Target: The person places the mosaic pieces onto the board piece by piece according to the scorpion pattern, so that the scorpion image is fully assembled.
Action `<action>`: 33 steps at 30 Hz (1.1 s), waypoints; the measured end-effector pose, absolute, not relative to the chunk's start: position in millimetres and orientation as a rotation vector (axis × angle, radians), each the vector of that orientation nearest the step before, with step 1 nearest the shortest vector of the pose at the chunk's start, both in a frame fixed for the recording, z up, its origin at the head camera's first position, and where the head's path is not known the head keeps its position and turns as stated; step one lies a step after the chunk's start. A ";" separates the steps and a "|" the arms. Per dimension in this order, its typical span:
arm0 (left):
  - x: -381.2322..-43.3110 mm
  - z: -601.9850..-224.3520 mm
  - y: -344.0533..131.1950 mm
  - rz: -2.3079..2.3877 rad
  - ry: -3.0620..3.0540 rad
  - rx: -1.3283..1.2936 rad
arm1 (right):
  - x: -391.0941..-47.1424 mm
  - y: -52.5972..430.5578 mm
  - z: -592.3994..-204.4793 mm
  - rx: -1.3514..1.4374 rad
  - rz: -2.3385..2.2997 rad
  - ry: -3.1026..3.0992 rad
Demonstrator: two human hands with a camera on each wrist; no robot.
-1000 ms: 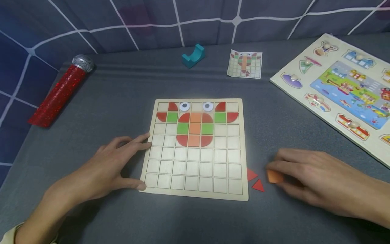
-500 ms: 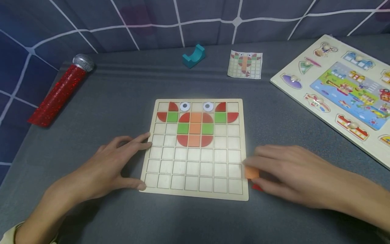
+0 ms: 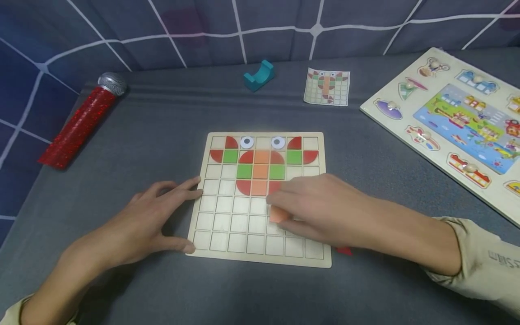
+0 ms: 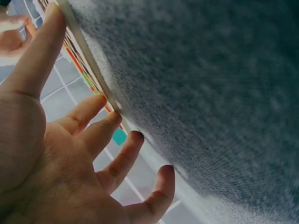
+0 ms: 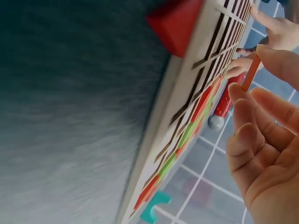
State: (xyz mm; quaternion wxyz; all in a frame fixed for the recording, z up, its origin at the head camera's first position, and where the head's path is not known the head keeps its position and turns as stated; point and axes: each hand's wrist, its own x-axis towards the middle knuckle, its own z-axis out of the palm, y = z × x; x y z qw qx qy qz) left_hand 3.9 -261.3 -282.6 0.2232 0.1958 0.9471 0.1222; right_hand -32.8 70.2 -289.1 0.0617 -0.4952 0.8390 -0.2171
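A pale wooden grid board (image 3: 221, 221) lies on the grey surface, partly filled with red quarter-circles, green squares (image 3: 277, 172), a column of orange squares (image 3: 260, 171) and two googly-eye pieces (image 3: 246, 142). My left hand (image 3: 140, 225) spreads along the board's left side, thumb and fingertips touching its edge; these contacts show in the left wrist view too. My right hand (image 3: 325, 210) pinches an orange square tile (image 3: 278, 215) between thumb and fingertips, over the board below the orange column. In the right wrist view the tile (image 5: 251, 72) appears edge-on.
A red triangle (image 3: 344, 251) lies by the board's lower right edge, partly hidden by my right arm. Behind the board are a small pattern card (image 3: 327, 92) and a teal arch block (image 3: 259, 76). A red microphone (image 3: 83, 122) lies left, a knobbed picture puzzle (image 3: 438, 155) right.
My right hand has carried the orange tile leftward from beside the red triangles to over the board. My left hand has stayed at the board's edge.
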 end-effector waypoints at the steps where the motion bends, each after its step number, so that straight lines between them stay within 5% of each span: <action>1: 4.0 -282.4 -261.5 0.337 2.615 0.544 | -34.7 65.5 -289.2 -1.528 -0.665 2.536; 33: 3.6 -283.4 -261.9 0.345 2.611 0.513 | -48.2 26.4 -291.5 -1.479 -0.437 2.497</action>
